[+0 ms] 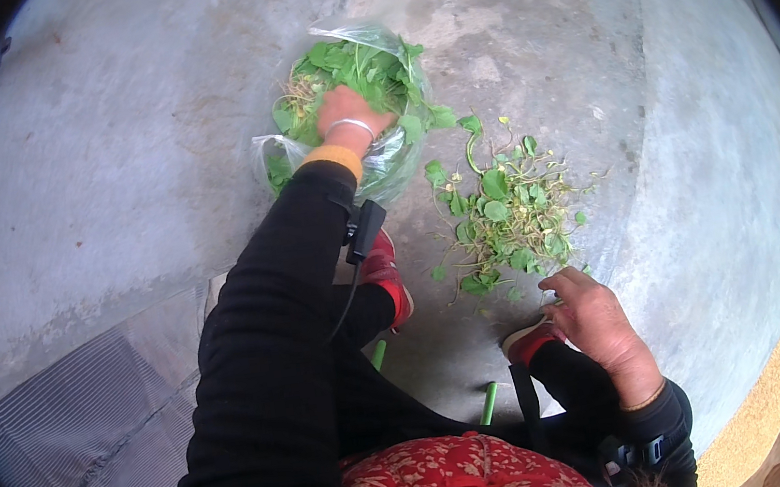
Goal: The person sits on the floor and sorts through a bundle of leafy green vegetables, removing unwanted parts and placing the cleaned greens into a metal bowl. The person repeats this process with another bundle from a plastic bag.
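Observation:
My left hand (350,118), with a bracelet at the wrist, reaches into a clear plastic bag (392,170) of green leafy vegetables (369,71). Its fingers are hidden among the leaves, so what it grips does not show. My right hand (563,299) is above the red shoe at the right, with thumb and forefinger bent towards each other and a small gap between the tips. Whether a thin stem lies there is hard to tell. Just beyond it, a loose pile of leaves, stems and roots (514,210) is spread over the concrete floor (486,78).
Red shoes (386,273) stand on the floor near the bag and pile. Green legs of a seat (490,403) show below me. Ribbed sheeting (90,419) covers the lower left. Yellow grain-like material (762,417) lies at the lower right.

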Demonstrator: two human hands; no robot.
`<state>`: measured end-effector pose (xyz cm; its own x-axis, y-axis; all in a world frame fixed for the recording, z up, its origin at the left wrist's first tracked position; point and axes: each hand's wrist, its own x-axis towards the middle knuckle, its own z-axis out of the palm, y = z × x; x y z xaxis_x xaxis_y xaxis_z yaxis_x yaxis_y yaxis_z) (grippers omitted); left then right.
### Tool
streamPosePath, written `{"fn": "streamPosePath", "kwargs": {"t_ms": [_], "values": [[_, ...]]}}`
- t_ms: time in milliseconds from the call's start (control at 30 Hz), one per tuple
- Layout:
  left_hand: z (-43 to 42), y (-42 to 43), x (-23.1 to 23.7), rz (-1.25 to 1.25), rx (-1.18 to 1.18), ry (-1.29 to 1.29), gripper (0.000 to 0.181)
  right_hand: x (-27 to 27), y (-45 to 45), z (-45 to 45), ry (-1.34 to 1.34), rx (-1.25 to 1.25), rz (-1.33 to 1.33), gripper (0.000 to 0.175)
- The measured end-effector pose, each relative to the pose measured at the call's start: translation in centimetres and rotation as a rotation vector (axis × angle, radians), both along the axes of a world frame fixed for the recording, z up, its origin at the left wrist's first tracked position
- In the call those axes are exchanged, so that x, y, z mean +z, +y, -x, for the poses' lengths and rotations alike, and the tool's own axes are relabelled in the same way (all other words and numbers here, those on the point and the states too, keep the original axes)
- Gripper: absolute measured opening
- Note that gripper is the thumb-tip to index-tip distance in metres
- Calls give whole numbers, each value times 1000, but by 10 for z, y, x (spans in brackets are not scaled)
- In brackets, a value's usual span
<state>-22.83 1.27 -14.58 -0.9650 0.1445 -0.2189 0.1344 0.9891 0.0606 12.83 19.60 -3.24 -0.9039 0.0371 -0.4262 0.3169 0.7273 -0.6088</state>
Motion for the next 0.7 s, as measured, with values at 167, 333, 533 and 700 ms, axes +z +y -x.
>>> {"fn": "streamPosePath", "kwargs": {"t_ms": [167,333,533,700], "values": [[47,-22,-14,-15,-206,-290,63,2,1,0,-4,-7,3,31],[71,-58,-23,-556,137,-461,52,1,0,0,20,8,-17,31],[75,-63,-14,-732,334,-625,46,-1,-2,5,2,14,10,30],[68,-47,-10,-608,238,-537,45,-2,-12,23,-133,-147,339,24]]}}
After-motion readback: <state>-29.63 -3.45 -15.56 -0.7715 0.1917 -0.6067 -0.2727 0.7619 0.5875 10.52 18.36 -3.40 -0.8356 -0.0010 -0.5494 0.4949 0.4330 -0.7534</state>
